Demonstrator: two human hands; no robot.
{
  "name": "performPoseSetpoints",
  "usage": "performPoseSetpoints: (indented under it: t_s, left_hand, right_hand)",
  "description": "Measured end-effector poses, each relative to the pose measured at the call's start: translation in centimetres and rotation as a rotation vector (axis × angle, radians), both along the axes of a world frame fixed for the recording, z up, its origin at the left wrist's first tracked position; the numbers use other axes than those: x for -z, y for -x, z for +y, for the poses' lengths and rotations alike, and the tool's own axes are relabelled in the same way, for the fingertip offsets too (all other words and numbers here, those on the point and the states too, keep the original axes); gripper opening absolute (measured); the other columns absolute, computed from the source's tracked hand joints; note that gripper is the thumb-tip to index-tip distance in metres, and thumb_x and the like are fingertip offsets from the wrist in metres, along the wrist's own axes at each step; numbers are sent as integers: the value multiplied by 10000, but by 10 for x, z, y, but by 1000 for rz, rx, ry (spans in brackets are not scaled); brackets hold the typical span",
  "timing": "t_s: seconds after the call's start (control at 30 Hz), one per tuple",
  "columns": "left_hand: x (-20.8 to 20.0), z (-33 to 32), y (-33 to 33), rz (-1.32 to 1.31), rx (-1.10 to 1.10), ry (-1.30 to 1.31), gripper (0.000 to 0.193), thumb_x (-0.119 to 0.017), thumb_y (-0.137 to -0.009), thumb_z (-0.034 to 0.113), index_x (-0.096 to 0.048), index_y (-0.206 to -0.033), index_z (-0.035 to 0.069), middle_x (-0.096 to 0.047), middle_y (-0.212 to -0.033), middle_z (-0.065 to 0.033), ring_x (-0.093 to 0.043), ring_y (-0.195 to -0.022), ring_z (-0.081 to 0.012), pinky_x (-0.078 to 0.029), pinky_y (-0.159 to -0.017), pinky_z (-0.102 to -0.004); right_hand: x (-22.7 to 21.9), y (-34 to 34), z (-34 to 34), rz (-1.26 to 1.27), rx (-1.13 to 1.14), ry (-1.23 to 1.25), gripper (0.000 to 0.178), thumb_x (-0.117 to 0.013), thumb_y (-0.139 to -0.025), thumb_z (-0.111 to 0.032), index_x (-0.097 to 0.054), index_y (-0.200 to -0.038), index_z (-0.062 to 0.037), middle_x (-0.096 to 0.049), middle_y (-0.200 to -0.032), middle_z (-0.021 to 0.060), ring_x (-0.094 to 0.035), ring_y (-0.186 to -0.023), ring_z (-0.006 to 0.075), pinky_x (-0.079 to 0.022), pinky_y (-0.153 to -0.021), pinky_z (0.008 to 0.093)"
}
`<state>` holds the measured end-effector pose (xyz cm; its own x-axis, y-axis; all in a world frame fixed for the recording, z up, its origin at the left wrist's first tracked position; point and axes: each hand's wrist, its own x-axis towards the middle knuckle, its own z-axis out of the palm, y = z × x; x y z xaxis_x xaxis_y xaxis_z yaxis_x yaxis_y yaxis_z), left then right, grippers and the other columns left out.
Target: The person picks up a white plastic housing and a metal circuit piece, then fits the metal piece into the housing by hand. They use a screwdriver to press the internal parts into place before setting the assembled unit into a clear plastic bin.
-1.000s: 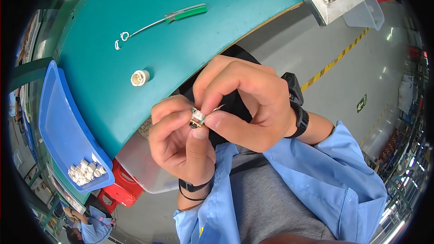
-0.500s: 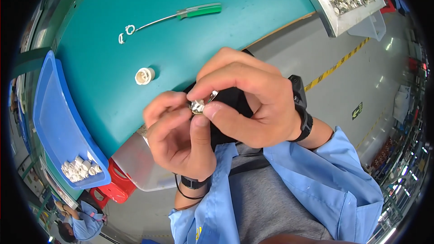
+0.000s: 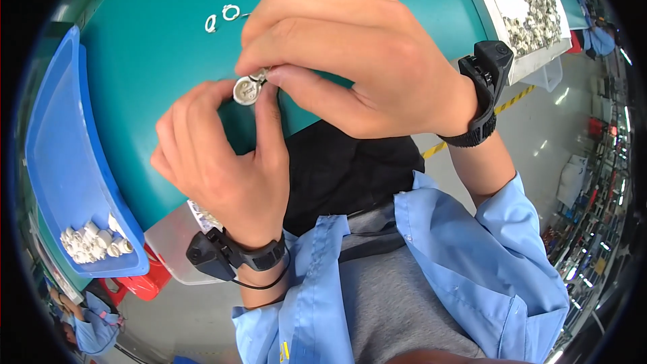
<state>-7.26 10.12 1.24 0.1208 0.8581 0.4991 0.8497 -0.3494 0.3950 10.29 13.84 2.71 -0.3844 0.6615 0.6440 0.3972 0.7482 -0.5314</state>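
Above the green tabletop, my left hand (image 3: pixel 226 155) holds a small round white plastic housing (image 3: pixel 247 92) between thumb and fingers, its open face with inner detail turned up. My right hand (image 3: pixel 357 61) pinches a small part with white and metal bits (image 3: pixel 261 75) at the housing's rim. Fingertips partly cover that part, so I cannot tell whether it sits inside. Just beyond my fingers, two white plastic rings (image 3: pixel 230 12) lie on the table. A screwdriver's thin shaft tip (image 3: pixel 247 14) shows beside them, the rest hidden behind my right hand.
At the left stands a blue bin (image 3: pixel 60 128) with several white plastic parts (image 3: pixel 94 243) in its near end. A metal-edged tray (image 3: pixel 539 63) of small metal parts (image 3: pixel 532 7) is at the far right. A clear box (image 3: pixel 176 251), a red stool (image 3: pixel 149 283) and another person (image 3: pixel 96 327) are lower left.
Both hands have moved forward and left over the table with the small part. The white housing that stood on the table is now in my left hand. My right hand now covers the screwdriver's handle.
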Motion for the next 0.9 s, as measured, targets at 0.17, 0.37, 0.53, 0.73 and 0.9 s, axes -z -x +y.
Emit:
performPoseSetpoints:
  t_s: [0.17,0.37,0.53,0.73,0.9]
  left_hand:
    - [-1,3,10,-172,108,78,315,-802,-805,118,-676,-1089,63,-689,-1093,-64,-605,-1051,-264,-396,-953,-383]
    - [1,2,11,-193,100,109,307,-793,-803,102,-691,-1090,61,-687,-1111,-58,-600,-1100,-263,-396,-966,-371]
    - [6,2,17,-157,49,79,303,-786,-796,90,-699,-1086,69,-687,-1129,-54,-600,-1121,-261,-404,-962,-374]
    - [13,2,21,-168,57,33,301,-787,-782,77,-707,-1073,80,-688,-1137,-44,-603,-1137,-258,-411,-953,-378]
    - [15,3,16,-161,50,26,311,-788,-769,60,-707,-1069,79,-688,-1139,-27,-604,-1156,-258,-415,-944,-374]
  right_hand:
    - [0,2,12,-111,-149,-23,177,-676,-793,-18,-699,-964,-55,-626,-890,58,-627,-801,246,-503,-729,357]
    - [-19,1,11,-168,-177,54,166,-680,-816,-7,-688,-981,-25,-629,-937,78,-612,-763,232,-451,-669,330]
    - [-24,9,17,-212,-225,46,165,-671,-826,-3,-678,-990,-14,-627,-973,99,-603,-789,236,-424,-677,319]
    - [-18,15,19,-223,-291,73,158,-670,-824,-7,-677,-982,-10,-629,-977,113,-605,-806,240,-431,-690,318]
    - [-20,1,17,-190,-308,113,149,-677,-821,-10,-679,-970,-5,-635,-972,122,-610,-803,239,-442,-686,317]
